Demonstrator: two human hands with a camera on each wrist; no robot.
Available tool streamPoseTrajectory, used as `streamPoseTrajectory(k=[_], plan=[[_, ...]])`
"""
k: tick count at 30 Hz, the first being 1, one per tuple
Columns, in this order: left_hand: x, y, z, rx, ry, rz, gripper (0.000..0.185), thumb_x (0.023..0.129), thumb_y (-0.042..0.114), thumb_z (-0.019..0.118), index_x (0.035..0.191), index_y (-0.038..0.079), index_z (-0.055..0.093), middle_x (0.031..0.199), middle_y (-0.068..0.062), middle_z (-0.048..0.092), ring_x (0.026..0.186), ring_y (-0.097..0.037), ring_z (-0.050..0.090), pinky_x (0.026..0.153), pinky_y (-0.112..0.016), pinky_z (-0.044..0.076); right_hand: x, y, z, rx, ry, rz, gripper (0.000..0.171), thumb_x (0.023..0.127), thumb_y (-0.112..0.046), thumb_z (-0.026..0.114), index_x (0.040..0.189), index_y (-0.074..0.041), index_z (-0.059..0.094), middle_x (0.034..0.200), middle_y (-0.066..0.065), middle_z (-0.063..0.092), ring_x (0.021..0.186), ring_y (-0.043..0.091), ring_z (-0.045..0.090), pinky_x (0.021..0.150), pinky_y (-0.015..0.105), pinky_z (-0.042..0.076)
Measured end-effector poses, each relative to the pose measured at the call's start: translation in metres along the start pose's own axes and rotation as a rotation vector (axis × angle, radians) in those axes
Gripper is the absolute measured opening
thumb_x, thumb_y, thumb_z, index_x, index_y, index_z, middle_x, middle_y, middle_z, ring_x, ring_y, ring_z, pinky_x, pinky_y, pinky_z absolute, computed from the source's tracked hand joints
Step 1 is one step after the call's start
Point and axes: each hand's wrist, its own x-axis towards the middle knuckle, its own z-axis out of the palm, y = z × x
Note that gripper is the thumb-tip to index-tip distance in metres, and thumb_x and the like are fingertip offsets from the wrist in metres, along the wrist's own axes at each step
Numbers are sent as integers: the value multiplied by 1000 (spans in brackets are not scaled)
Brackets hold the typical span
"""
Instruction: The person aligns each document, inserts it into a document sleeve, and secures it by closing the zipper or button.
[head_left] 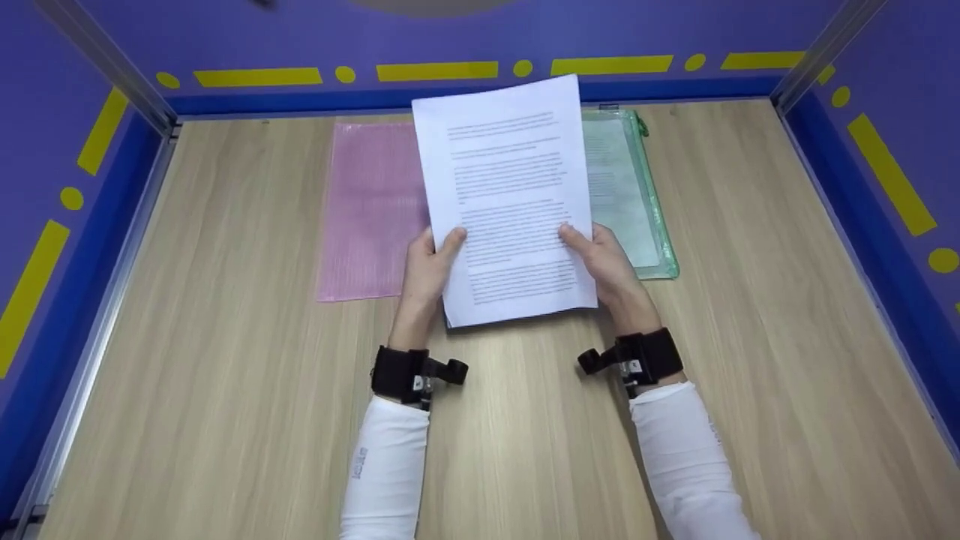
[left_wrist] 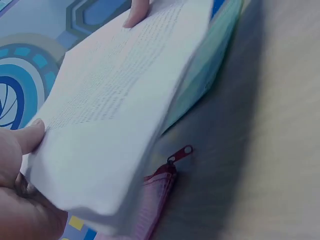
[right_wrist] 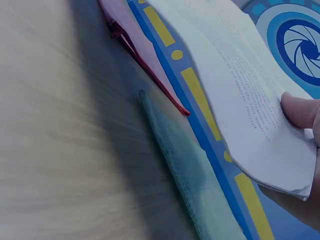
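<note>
Two hands clamp one sheaf of printed paper (head_left: 510, 199) at centre frame above the bench (head_left: 225, 360): left hand (head_left: 429, 266) and right hand (head_left: 604, 259) pinch its lower side edges, thumbs on top. Light, floppy, probably slippery; gripping opposite edges keeps it flat.

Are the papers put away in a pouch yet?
Not yet. The papers are off the table, gripped by the left hand and right hand. The pink pouch lies flat, and the green pouch already seems to hold a sheet. Putting this stack into a pouch is left.
</note>
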Motion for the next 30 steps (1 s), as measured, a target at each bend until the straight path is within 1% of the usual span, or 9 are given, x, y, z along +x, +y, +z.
streamPoseTrajectory(k=[2, 4, 9, 11, 15, 18, 22, 25, 30], plan=[[-2, 0, 2, -6, -5, -9, 33, 95, 18, 66, 122, -1, 64, 102, -23, 73, 74, -13, 71, 69, -28, 59, -1, -1, 0, 17, 9, -20, 29, 103, -25, 53, 125, -8, 59, 93, -1, 75, 82, 15, 74, 69, 28, 60], [-5, 0, 3, -9, -35, -21, 34, 95, 18, 67, 123, 0, 63, 102, -23, 73, 74, -15, 72, 70, -30, 60, -2, -2, 0, 40, 21, -41, 30, 103, -25, 52, 127, -8, 58, 95, -1, 76, 84, 15, 75, 70, 28, 60], [-10, -2, 4, 1, -105, -56, 32, 98, 15, 61, 127, 3, 61, 107, -22, 72, 79, -18, 73, 74, -35, 62, -2, -2, -1, 63, 56, -52, 35, 102, -26, 53, 131, -7, 56, 98, -1, 76, 87, 15, 74, 72, 27, 60], [-9, -3, 4, 19, -97, -42, 31, 99, 13, 59, 127, 2, 60, 107, -23, 72, 80, -17, 72, 74, -35, 61, -2, -2, 0, 38, 71, -36, 38, 101, -28, 55, 133, -7, 55, 98, -2, 75, 88, 15, 74, 72, 26, 59], [-6, -5, 5, 60, -38, 4, 30, 98, 10, 58, 126, -2, 61, 108, -25, 71, 81, -18, 70, 77, -34, 60, -2, -2, 3, -40, 92, -8, 42, 99, -25, 60, 136, -7, 54, 98, -5, 75, 89, 12, 74, 74, 24, 58], [-5, -5, 6, 76, -7, 8, 31, 98, 10, 59, 126, -1, 61, 111, -24, 70, 86, -21, 69, 82, -35, 60, -4, -3, 3, -83, 96, -10, 42, 99, -21, 60, 136, -5, 53, 96, -6, 74, 86, 10, 73, 73, 22, 57], [-3, -6, 8, 79, -4, 10, 31, 98, 10, 59, 127, -1, 60, 112, -24, 70, 89, -24, 70, 84, -35, 60, -6, -6, 2, -89, 95, -32, 39, 100, -17, 57, 136, -2, 54, 94, -5, 73, 83, 10, 72, 70, 23, 57], [-2, -7, 11, 69, -9, 0, 31, 99, 12, 59, 127, 0, 60, 111, -23, 71, 88, -23, 71, 82, -34, 60, -7, -6, 0, -73, 98, -46, 37, 101, -15, 55, 135, 0, 54, 93, -4, 73, 82, 11, 72, 69, 24, 58], [-1, -8, 15, 52, -12, -53, 32, 98, 17, 60, 127, 3, 61, 109, -21, 72, 86, -21, 71, 80, -34, 60, -7, -2, -5, -74, 109, -73, 38, 100, -14, 56, 135, 1, 56, 94, -3, 74, 83, 12, 73, 68, 24, 59]])
